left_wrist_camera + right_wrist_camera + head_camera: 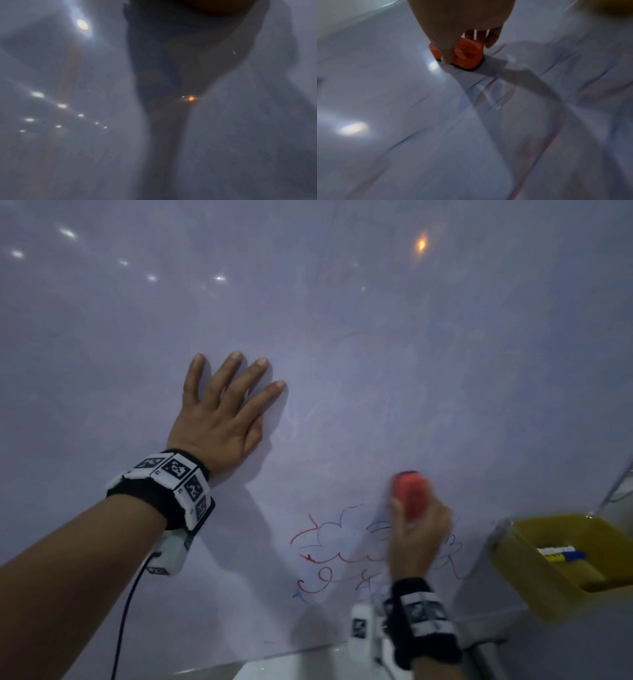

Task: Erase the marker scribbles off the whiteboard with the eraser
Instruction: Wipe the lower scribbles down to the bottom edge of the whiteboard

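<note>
Orange eraser (467, 54) bears an unreadable embossed label.

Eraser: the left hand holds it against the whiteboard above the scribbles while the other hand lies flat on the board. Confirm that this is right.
Wrong hand. The right hand holds the eraser against the whiteboard above the scribbles; the left hand is the one lying flat on the board, fingers spread. The head view shows both; the right wrist view shows the fingers round the eraser.

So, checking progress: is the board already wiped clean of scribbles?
No, red and blue scribbles remain on the whiteboard beside the right hand gripping the eraser.
</note>
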A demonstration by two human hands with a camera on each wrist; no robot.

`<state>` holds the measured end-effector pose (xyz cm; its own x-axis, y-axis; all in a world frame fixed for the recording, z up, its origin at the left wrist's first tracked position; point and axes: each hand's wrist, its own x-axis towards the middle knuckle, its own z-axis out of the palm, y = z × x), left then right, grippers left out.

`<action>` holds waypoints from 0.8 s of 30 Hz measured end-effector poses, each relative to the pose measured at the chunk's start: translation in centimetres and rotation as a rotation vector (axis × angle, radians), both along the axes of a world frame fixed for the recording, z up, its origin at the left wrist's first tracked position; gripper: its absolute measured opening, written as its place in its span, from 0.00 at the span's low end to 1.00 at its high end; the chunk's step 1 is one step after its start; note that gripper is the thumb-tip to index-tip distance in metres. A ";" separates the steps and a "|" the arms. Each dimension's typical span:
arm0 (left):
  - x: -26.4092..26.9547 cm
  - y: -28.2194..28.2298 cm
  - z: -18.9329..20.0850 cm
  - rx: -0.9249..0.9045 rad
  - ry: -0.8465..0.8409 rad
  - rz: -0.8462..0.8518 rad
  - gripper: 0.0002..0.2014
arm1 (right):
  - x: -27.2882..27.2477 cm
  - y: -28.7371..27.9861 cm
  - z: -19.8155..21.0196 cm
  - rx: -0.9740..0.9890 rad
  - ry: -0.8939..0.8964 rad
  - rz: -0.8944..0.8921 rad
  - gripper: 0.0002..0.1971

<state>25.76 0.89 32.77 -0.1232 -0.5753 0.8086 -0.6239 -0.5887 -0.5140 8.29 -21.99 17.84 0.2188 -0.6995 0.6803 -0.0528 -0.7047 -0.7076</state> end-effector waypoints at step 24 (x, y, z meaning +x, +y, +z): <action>-0.1 0.1 0.0 -0.004 -0.003 0.020 0.24 | 0.5 5.1 -3.4 0.183 0.053 0.118 0.22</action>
